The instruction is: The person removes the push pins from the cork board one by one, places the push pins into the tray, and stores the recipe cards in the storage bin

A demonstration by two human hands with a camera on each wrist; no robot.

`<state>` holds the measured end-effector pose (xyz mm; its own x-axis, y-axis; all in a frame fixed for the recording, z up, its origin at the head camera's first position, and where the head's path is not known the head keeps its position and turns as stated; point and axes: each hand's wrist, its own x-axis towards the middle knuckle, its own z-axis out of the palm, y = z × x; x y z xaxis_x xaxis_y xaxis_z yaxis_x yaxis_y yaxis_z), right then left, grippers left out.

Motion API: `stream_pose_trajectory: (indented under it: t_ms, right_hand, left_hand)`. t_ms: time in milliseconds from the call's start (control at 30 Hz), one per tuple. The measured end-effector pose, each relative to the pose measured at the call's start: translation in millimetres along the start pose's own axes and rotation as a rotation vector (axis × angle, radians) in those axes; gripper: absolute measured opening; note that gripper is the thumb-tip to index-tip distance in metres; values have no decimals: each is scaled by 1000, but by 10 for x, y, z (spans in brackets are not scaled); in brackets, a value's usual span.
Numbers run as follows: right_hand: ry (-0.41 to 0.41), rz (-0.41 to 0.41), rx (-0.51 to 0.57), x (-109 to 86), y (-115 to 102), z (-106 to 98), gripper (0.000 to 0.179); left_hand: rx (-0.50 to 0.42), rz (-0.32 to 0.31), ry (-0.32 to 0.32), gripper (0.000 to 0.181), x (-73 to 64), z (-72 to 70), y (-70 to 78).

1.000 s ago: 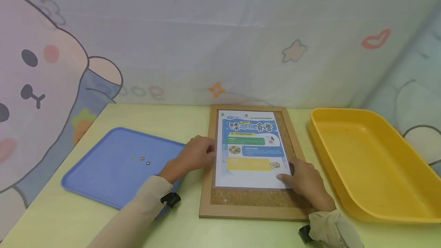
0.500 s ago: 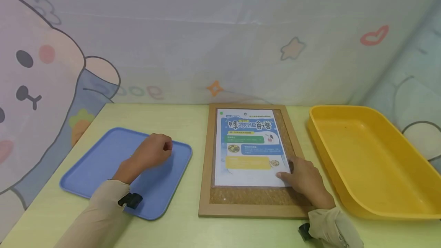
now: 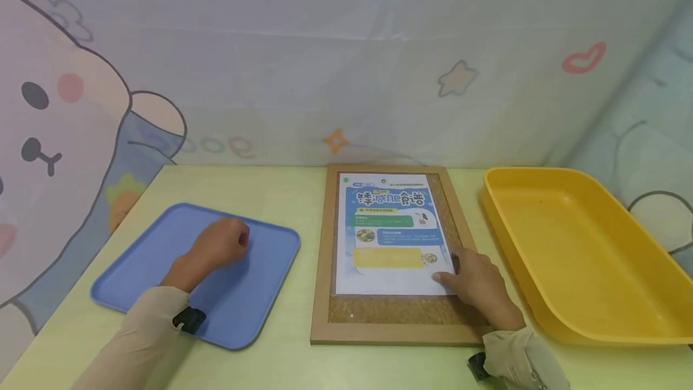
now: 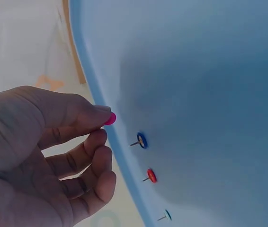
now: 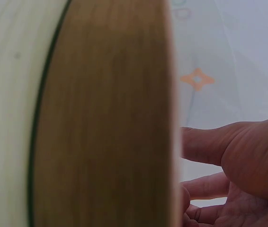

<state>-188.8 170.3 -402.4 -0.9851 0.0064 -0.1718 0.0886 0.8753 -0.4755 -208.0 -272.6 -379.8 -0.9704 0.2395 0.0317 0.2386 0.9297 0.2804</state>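
My left hand [image 3: 220, 242] is over the blue tray [image 3: 227, 330]. In the left wrist view its thumb and forefinger pinch a small pink thumbtack [image 4: 111, 118], of which only the round head shows. Close by in the tray lie a blue thumbtack [image 4: 142, 140], a red thumbtack [image 4: 152, 176] and a pale green one; in the head view the hand hides them. My right hand [image 3: 479, 284] rests at the lower right of a printed sheet [image 3: 390, 284] on a wood-framed cork board [image 3: 400, 312], thumb on the paper. A green dot marks the sheet's top left corner.
A deep yellow tray [image 3: 595, 257] stands right of the board, close to my right hand. All of it sits on a pale yellow-green table [image 3: 281, 366]. Behind rises a backdrop [image 3: 303, 65] printed with cartoon figures.
My left hand has moved left from the sheet's left edge to over the blue tray, covering the thumbtacks there. The right hand stays in place on the sheet.
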Motion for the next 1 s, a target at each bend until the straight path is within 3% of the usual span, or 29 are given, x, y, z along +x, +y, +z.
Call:
stream_pose_trajectory:
  t_ms: [467, 800, 1000]
  right_hand:
    - [8, -5, 1, -23, -5, -4, 67]
    - [22, -29, -4, -22, -6, -1, 63]
    - [31, -42, -6, -22, 0, -2, 58]
  left_hand:
    - [94, 21, 29, 35, 38, 111, -78]
    - [119, -15, -16, 28, 28, 77, 12]
    - [105, -20, -31, 34, 22, 81, 20]
